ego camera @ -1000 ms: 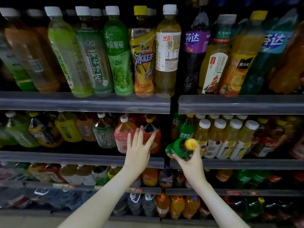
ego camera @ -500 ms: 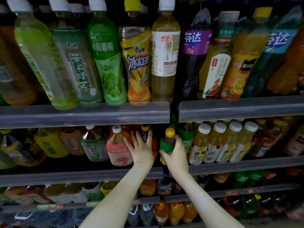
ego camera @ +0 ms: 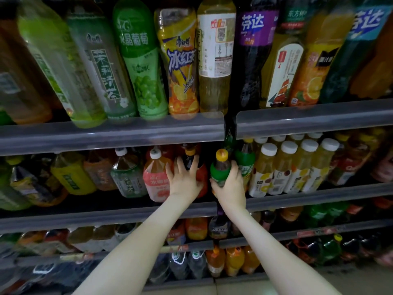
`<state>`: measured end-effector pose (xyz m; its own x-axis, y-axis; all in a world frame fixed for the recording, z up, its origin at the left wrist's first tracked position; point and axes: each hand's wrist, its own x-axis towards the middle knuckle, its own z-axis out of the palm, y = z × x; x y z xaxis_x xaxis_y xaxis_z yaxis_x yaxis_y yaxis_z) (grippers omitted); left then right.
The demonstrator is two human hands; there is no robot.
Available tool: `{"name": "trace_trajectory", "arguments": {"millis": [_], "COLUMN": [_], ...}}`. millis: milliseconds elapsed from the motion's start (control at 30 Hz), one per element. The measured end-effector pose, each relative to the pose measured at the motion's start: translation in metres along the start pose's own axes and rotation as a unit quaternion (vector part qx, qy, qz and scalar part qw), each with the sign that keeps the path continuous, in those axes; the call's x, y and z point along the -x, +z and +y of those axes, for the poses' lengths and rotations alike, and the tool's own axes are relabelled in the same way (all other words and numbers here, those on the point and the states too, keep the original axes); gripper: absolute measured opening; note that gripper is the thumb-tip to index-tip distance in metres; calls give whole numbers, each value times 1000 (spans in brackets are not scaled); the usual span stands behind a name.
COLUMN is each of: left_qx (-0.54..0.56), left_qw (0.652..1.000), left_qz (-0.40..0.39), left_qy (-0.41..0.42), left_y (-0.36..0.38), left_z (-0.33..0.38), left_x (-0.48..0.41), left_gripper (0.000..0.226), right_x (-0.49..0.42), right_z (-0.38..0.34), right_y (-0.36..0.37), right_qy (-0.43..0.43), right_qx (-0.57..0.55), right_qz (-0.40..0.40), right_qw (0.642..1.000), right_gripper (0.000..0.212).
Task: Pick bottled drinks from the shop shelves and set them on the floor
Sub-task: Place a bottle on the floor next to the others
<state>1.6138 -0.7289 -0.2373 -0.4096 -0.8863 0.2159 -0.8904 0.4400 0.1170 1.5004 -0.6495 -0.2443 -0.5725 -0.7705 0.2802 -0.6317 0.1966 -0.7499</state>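
Gripping the small green-labelled plastic bottle with an orange cap (ego camera: 220, 170), the right hand (ego camera: 231, 188) wraps its fingers round the lower body, leaving neck and cap free. The bottle stands upright at the front of the middle shelf (ego camera: 319, 194), right at the gap between the two shelf sections; whether its base has left the shelf is hidden by the hand. That low, full wrap looks suited to drawing it out over the rail without tipping. Just left, the left hand (ego camera: 184, 180) lies with fingers straight and spread against the dark red-labelled bottle (ego camera: 203, 177), pinching nothing, probably steadying the neighbours or lining up a second pick. Further left sits a pink-labelled bottle with a white cap (ego camera: 156, 177); to the right, a row of pale yellow white-capped bottles (ego camera: 282, 167). Clear grey plastic rails (ego camera: 106, 135) front every shelf in a dim shop, and a strip of pale floor (ego camera: 350, 282) shows near, bottom right, where the bottle should end up
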Motion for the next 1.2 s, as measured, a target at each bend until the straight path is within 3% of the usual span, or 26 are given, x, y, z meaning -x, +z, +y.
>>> {"name": "trace_trajectory", "arguments": {"millis": [200, 400, 567, 733, 967, 1200], "left_qx": [-6, 6, 11, -4, -3, 22], "left_qw": [1000, 999, 999, 998, 995, 993], "left_qz": [-2, -22, -46, -42, -70, -68], "left_qy": [20, 28, 26, 51, 70, 94], "left_y": [-7, -9, -14, -23, -25, -27], "left_z": [-5, -10, -11, -8, -12, -18], "left_x": [11, 19, 22, 18, 16, 20], "left_gripper": [86, 86, 87, 86, 80, 78], "right_x": [14, -9, -19, -16, -12, -13], "right_z": [10, -4, -19, -24, -18, -10], "right_y": [-4, -16, -13, -5, 1, 2], "right_qy": [-6, 55, 23, -33, -151, -158], "right_qx": [-46, -77, 71, 206, 379, 419], "right_qz": [7, -24, -44, 29, 80, 47], "right_qw": [999, 995, 996, 978, 909, 893], "right_gripper": [80, 75, 85, 89, 80, 89]}}
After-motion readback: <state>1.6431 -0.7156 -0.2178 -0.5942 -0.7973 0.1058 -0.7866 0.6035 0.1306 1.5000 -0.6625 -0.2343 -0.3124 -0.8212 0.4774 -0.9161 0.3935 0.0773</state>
